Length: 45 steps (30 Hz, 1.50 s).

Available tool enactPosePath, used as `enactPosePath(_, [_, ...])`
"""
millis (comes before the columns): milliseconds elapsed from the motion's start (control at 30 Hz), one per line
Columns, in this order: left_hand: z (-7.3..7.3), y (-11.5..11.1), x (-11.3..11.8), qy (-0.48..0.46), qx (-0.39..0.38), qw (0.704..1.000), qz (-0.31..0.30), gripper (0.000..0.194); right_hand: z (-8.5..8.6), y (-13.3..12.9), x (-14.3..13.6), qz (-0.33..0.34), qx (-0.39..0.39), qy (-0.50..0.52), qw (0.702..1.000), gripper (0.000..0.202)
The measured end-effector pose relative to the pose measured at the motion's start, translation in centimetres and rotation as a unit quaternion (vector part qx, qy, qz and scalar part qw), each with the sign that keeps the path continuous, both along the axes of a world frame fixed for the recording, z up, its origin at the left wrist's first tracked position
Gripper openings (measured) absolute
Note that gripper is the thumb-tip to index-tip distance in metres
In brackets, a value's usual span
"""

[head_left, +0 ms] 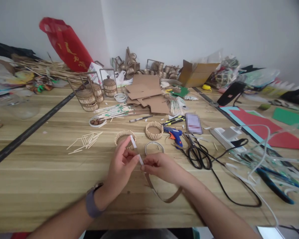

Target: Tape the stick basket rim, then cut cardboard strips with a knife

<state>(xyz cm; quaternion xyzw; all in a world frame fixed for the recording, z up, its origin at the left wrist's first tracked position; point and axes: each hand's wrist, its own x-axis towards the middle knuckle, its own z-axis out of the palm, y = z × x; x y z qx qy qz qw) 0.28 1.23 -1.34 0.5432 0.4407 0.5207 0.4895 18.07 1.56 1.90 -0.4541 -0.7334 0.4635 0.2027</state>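
Note:
A narrow, curling cardboard strip, brown on one face and white on the other, runs between my two hands above the table. My left hand pinches its upper end with thumb and fingers. Lower down, my right hand grips the strip between thumb and forefinger, and the tail loops below the right wrist. Just beyond the left fingertips stands a round basket ring of short sticks, partly hidden by that hand. A second stick ring is to its right. Behind the right hand lies a white-edged hoop.
Loose short sticks lie left, near a small bowl of brown pieces. On the right are a blue glue gun, black-handled scissors, cables and a power strip. Cardboard sheets and finished small baskets stand behind.

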Motion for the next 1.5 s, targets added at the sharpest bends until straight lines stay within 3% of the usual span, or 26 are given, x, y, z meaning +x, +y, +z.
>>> enactPosePath(133, [-0.1,0.2,-0.1,-0.002,0.004,1.0,-0.006,0.057,-1.4,0.2,-0.1,-0.023,-0.008,0.055,0.998,0.037])
enactPosePath(367, [-0.7,0.2,-0.1,-0.041,-0.029,0.993,-0.111,0.05,-2.7,0.1,-0.3,-0.07,-0.031,0.109,0.991,0.046])
enactPosePath(533, [-0.9,0.3,-0.2,-0.02,0.037,0.998,-0.052,0.043,-2.2,-0.1,-0.4,-0.087,-0.002,0.106,0.991,0.049])
enactPosePath(633, [-1.0,0.5,-0.3,0.007,0.018,1.0,-0.023,0.044,-1.9,-0.2,-0.6,-0.097,-0.003,0.111,0.989,0.051])
enactPosePath(833, [-0.8,0.1,-0.4,0.008,-0.021,0.996,-0.085,0.037,-2.3,-0.4,-0.7,-0.103,0.016,0.089,0.991,0.047])
enactPosePath(1000, [-0.5,-0.1,-0.3,0.019,-0.011,0.997,-0.08,0.027,-2.6,-0.8,-1.0,-0.098,0.031,0.071,0.992,0.04])
enactPosePath(1300, [-0.6,0.0,-0.1,-0.021,-0.034,0.996,-0.074,0.036,-2.9,-1.1,-1.5,-0.095,0.024,0.073,0.992,0.035])
enactPosePath(1500, [-0.1,0.1,-0.5,0.024,-0.01,0.998,-0.063,0.036,-2.9,-1.2,-1.4,-0.089,0.005,0.071,0.994,0.043])
